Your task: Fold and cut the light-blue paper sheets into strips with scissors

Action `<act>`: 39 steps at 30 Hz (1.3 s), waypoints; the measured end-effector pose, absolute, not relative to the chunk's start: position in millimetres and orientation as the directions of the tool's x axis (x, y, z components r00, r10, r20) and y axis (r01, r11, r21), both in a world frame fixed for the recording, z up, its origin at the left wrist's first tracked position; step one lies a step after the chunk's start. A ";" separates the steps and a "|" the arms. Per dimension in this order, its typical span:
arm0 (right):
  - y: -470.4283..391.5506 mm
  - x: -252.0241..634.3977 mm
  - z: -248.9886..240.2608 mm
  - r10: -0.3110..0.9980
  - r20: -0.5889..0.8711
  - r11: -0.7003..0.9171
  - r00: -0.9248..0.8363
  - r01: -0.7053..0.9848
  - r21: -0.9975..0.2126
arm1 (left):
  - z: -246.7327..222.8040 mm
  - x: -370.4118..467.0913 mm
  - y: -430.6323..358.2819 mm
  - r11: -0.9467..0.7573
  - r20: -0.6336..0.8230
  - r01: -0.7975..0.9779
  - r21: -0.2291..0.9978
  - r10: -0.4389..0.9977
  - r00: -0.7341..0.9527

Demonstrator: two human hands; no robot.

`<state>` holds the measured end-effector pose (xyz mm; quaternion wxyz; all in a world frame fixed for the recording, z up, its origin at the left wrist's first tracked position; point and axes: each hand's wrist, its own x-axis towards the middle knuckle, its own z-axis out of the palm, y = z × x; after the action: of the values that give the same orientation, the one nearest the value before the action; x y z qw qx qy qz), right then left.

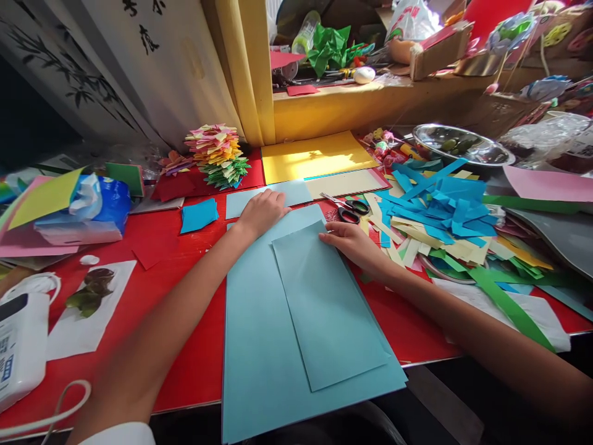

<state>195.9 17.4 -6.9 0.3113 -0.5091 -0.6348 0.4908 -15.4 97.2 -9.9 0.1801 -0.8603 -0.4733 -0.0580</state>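
A stack of large light blue paper sheets [259, 346] lies on the red table and juts past its front edge. On top rests a narrower light blue piece [328, 309], set at a slant. My right hand [347, 241] pinches the upper right corner of that piece between thumb and fingers. My left hand [265, 213] lies flat, fingers spread, at the top of the stack, beside a pale blue strip [241, 203]. Scissors with black handles [349, 209] lie just beyond my right hand.
Cut blue strips [445, 207], with cream and green ones, heap up at the right. A metal bowl [463, 143] stands behind them. A folded-paper stack [217, 157], yellow paper [319, 154] and blue squares [199, 215] lie further back. A white device [23, 352] sits at left.
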 end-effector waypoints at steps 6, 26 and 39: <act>17.5 196.0 -6.3 0.960 -0.097 0.008 -0.264 0.372 -0.928 | -1.5 -16.5 110.3 -0.509 0.176 0.794 -0.332 0.794 0.582; 14.4 194.3 -9.8 0.983 0.015 0.007 -0.186 -0.044 -0.999 | 27.6 -30.8 33.2 0.028 -0.124 0.395 0.918 0.968 0.218; 30.2 169.2 43.8 0.831 0.268 0.557 -0.488 0.723 -0.410 | 34.4 -21.0 13.6 -0.104 0.071 0.282 0.954 0.990 0.122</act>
<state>169.2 30.2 43.8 0.2218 -0.4548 -0.8539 0.1219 -21.0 13.6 34.4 -0.4262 -0.6160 -0.5163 -0.4152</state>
